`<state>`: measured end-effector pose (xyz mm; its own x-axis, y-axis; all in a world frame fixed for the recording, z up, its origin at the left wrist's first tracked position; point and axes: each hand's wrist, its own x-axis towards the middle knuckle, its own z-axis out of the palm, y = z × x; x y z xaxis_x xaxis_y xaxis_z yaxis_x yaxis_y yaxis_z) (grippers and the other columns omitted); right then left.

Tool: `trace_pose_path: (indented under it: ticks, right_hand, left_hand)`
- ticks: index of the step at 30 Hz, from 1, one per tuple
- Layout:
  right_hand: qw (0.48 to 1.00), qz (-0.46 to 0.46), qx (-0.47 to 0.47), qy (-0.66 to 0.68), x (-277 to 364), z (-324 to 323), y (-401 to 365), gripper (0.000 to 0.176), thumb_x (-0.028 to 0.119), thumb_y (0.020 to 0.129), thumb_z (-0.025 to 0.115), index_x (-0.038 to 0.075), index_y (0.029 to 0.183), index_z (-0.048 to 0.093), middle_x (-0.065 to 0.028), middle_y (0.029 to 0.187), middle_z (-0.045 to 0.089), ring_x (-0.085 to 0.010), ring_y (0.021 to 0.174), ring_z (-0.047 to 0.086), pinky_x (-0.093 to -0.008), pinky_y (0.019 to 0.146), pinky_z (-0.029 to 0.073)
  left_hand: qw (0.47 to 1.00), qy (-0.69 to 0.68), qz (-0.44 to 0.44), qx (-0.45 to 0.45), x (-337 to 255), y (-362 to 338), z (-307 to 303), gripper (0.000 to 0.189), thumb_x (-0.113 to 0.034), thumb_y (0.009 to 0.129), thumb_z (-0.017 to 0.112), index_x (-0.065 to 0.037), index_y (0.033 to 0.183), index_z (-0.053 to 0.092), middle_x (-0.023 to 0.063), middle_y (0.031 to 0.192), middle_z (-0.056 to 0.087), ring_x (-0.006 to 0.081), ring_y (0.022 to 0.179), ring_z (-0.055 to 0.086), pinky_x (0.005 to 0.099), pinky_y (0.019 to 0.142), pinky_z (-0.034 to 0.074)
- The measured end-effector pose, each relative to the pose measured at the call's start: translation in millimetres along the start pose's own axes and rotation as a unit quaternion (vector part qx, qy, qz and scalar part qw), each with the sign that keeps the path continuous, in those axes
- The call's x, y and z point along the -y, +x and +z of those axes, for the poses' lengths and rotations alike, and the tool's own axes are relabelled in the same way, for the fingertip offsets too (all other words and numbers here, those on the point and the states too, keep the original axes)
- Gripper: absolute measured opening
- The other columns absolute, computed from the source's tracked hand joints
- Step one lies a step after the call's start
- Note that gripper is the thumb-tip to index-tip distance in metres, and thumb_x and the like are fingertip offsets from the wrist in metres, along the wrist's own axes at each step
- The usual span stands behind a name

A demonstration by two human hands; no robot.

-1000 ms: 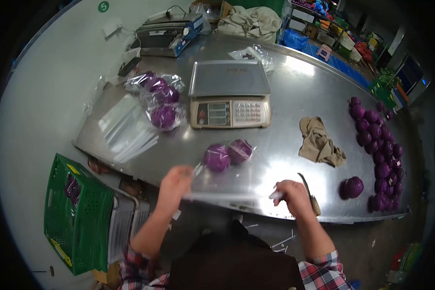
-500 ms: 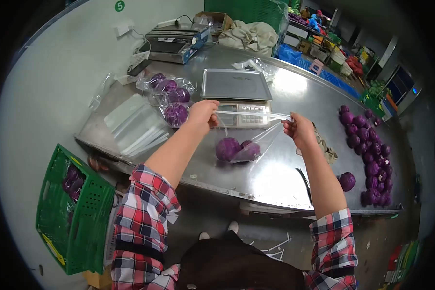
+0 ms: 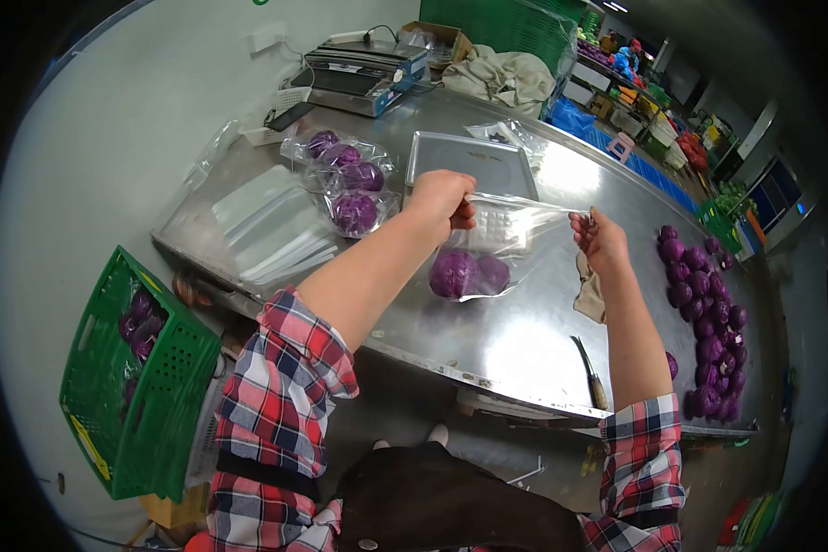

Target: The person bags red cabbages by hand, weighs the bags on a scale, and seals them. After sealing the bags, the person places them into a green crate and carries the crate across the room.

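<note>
Holding a clear bag (image 3: 506, 245) by its mouth, you are gripping one end of the rim in your left hand (image 3: 443, 201), its fingers curling closed on the film, and pinching the other end between the thumb and fingers of your right hand (image 3: 603, 241). The bag is overlapping the front of the scale (image 3: 469, 158) in view, and two purple cabbages (image 3: 454, 274) are lying side by side in its bottom. The rim is running left to right, dipping slightly rightward; the long axis is running down from it, the closed end pointing back toward you. Whether that end is resting on the table (image 3: 474, 340) or hanging just above, the glare is making hard to tell. To your left, a green crate (image 3: 179, 373) is holding bagged cabbages (image 3: 143, 327).
</note>
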<state>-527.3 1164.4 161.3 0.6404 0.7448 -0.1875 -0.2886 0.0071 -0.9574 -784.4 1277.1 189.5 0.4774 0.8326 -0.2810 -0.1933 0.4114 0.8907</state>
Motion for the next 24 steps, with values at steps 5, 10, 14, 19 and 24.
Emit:
trace_pose_path:
  ticks: [5,10,14,19,24]
  right_hand:
    - [1.000,-0.001,-0.010,-0.004,-1,13,1,0.023,0.019,0.093,0.043,-0.003,0.090,0.048,-0.0147,0.083,0.061,-0.0207,0.074,0.063,-0.0279,0.059,0.052]
    - [1.000,-0.008,-0.002,0.001,-6,15,-1,0.023,0.020,0.093,0.043,-0.002,0.089,0.048,-0.0141,0.082,0.059,-0.0209,0.070,0.062,-0.0295,0.062,0.052]
    - [0.993,-0.086,0.048,-0.071,-14,0,-40,0.026,0.025,0.091,0.049,0.001,0.083,0.051,-0.0123,0.076,0.060,-0.0172,0.065,0.059,-0.0268,0.059,0.049]
    - [0.943,-0.029,0.116,-0.309,-103,-58,-168,0.034,0.026,0.090,0.050,-0.001,0.072,0.057,-0.0111,0.064,0.062,-0.0135,0.054,0.057,-0.0246,0.051,0.046]
    - [0.958,0.188,0.022,-0.215,-213,-85,-279,0.033,0.028,0.089,0.054,0.003,0.068,0.053,-0.0093,0.056,0.057,-0.0135,0.045,0.053,-0.0251,0.042,0.042]
  left_hand:
    - [1.000,-0.024,-0.001,-0.011,-4,-3,-4,0.014,0.000,0.075,0.052,0.001,0.089,0.056,0.0080,0.067,0.051,0.0171,0.051,0.054,0.0333,0.044,0.052]
    - [1.000,-0.018,-0.004,0.003,-3,-8,-9,0.022,-0.001,0.076,0.052,0.000,0.098,0.054,0.0039,0.064,0.050,0.0132,0.049,0.052,0.0291,0.043,0.048]
    - [0.995,0.044,0.057,0.068,14,-35,-39,0.024,-0.004,0.077,0.052,0.002,0.101,0.052,0.0060,0.067,0.053,0.0140,0.050,0.053,0.0274,0.042,0.048]
    - [0.985,0.128,0.073,0.088,140,-109,-123,0.033,-0.006,0.079,0.053,0.001,0.111,0.047,0.0034,0.070,0.054,0.0121,0.051,0.052,0.0262,0.048,0.047]
    - [0.992,0.033,-0.124,-0.010,237,-194,-154,0.026,-0.012,0.087,0.051,0.003,0.108,0.048,0.0045,0.068,0.054,0.0132,0.053,0.056,0.0249,0.048,0.046]
